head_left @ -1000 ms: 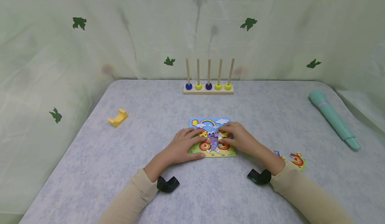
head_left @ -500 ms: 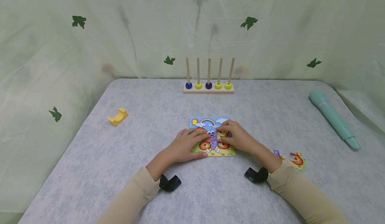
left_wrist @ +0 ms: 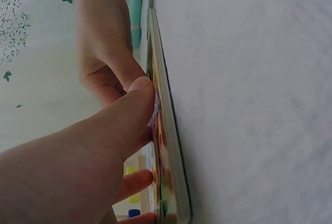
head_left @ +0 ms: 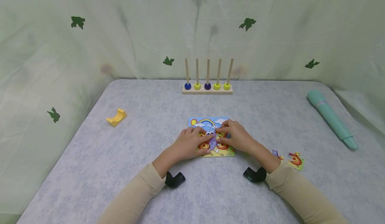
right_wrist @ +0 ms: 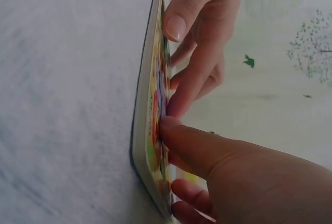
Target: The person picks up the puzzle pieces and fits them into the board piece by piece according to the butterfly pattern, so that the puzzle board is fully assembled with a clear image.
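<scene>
A butterfly jigsaw puzzle lies flat in its board on the table, with a rainbow and sun along its top. My left hand rests over its left side, fingers extended, and the index fingertip presses the purple butterfly body. From the other side my right hand has thumb and index finger bent around a puzzle piece by the right wing, mostly hidden under the hand. In the left wrist view the left thumb meets the board close to the right hand's fingertips. A purple puzzle piece stands slightly proud in the right wrist view.
Two loose puzzle pieces, one purple and one with a red spiral, lie beside the right forearm. A wooden peg stand with beads is at the back. A yellow arch block sits left, a teal microphone-shaped object right.
My left hand has slid rightward over the puzzle, its index finger now on the purple body. The right hand has shifted slightly left and stays at the same wing.
</scene>
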Demonstrator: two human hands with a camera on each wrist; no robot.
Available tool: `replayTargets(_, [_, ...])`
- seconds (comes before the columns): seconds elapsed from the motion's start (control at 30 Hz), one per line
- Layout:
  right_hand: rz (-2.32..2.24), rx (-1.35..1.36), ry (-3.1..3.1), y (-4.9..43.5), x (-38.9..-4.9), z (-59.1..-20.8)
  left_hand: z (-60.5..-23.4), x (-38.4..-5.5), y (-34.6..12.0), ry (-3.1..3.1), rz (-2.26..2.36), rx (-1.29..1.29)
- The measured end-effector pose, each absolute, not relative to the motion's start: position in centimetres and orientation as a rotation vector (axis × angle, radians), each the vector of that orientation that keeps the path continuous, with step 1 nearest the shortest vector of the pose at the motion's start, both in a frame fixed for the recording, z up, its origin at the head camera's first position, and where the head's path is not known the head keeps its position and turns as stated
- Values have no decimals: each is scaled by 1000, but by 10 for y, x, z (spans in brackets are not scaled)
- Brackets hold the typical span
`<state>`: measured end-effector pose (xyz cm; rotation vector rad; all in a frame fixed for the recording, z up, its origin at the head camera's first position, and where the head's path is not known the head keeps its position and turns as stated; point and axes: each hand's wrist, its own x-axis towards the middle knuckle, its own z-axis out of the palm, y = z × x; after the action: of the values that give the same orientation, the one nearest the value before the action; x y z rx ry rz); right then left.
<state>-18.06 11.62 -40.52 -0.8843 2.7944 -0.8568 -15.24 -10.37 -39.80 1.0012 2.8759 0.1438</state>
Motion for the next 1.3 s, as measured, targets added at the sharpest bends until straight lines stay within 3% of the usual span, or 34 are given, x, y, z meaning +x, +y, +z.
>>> replayTargets(0.37, [-1019, -1020, 2595, 135, -195, -417, -400, -151, -110, 2813, 196, 1022])
replayTargets(0.67, [-976, -948, 2602, 134, -195, -414, -405, -132, -137, 2879, 443, 734])
replayTargets(0.9, [-986, -936, 2607, 133, -195, -415, -421, -131, -152, 2902, 624, 761])
replayTargets(1.1, [-1148, -815, 2541, 134, -190, -405, -424, -134, -154, 2905, 657, 771])
replayTargets(1.3, [-1246, -862, 2593, 137, -180, -383, -424, -134, -154, 2894, 643, 744])
